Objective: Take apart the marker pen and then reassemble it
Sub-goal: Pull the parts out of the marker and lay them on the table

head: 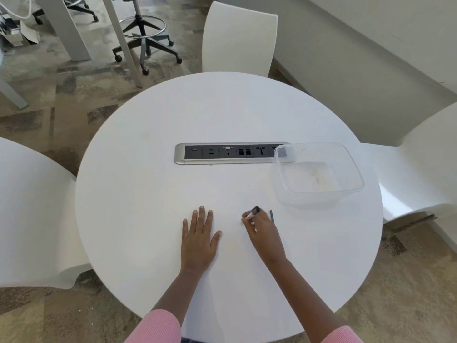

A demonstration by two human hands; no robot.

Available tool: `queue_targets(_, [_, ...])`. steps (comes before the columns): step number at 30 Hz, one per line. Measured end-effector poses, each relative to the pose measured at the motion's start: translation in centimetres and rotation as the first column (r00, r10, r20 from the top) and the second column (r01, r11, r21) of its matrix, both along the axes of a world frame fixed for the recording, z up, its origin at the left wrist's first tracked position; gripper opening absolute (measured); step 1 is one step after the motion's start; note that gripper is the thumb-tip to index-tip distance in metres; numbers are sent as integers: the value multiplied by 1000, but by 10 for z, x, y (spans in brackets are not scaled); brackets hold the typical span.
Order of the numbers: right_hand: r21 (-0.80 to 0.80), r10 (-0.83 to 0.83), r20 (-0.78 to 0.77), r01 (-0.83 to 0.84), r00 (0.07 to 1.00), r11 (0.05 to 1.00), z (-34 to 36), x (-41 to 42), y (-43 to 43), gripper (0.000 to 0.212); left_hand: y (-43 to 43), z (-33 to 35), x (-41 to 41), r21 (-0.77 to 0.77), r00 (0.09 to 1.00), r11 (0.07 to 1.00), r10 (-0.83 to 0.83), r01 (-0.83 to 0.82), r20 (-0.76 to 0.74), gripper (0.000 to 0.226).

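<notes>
My right hand (261, 230) pinches a marker pen (252, 213) just above the round white table (148, 194). The pen has a pale barrel and a black end pointing up and right. A thin dark rod-like piece (271, 215) lies on the table just right of that hand, untouched. My left hand (199, 235) rests flat on the table, palm down, fingers spread, with nothing in it. A hand's width of bare tabletop separates the two hands.
An empty clear plastic container (319, 174) stands at the right, overlapping the end of a recessed socket strip (227, 153) in the table's middle. White chairs stand at the far side (238, 38), left (29, 206) and right (420, 169).
</notes>
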State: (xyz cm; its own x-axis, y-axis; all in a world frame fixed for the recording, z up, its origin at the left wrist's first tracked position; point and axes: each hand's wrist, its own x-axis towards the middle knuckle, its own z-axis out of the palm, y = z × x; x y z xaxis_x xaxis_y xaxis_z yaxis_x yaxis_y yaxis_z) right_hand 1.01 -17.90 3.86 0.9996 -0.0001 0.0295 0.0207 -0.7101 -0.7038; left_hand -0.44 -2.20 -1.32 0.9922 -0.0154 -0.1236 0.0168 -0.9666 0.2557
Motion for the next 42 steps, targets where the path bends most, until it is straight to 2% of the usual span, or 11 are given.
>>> queue_targets(6, [42, -43, -83, 46, 996, 998, -2, 5, -6, 18, -1, -1, 0, -24, 1000, 1000, -10, 11, 27, 58])
queue_targets(11, [307, -180, -190, 233, 965, 923, 5, 5, -7, 12, 1, 1, -1, -1, 1000, 1000, -7, 7, 17, 74])
queue_targets(13, [539, -205, -332, 364, 921, 760, 12, 6, -9, 17, 0, 2, -1, -5, 1000, 1000, -6, 6, 13, 75])
queue_targets(15, [752, -134, -472, 477, 871, 455, 21, 7, -11, 23, 1, 2, 0, -5, 1000, 1000, -6, 6, 5, 75])
queue_targets(19, [813, 45, -581, 582, 813, -26, 37, 5, -13, 22, 2, 2, 0, 6, 1000, 1000, -7, 7, 5, 74])
queue_targets(25, [781, 146, -592, 609, 793, -142, 47, 7, -9, 18, 1, 1, 0, 2, 1000, 1000, -14, 14, 8, 64])
queue_targets(30, [814, 97, -572, 578, 814, -53, 44, 9, -10, 19, 2, 0, 0, 17, 1000, 1000, -21, 21, 8, 61])
queue_targets(32, [816, -28, -522, 508, 853, 276, 40, 10, -11, 17, 1, 0, -1, 11, 1000, 1000, -20, 20, 15, 59])
queue_targets(34, [595, -173, -388, 389, 905, 703, 36, 10, -14, 22, 1, 1, -1, 5, 1000, 1000, -17, 17, 21, 57])
queue_targets(35, [468, -206, -311, 338, 928, 817, 34, 10, -15, 22, 0, 1, -1, 2, 1000, 1000, -16, 16, 22, 57])
queue_targets(42, [218, -119, -140, 148, 983, 965, 39, 16, -12, 15, -1, 5, -1, 2, 999, 1000, -19, 19, 48, 56])
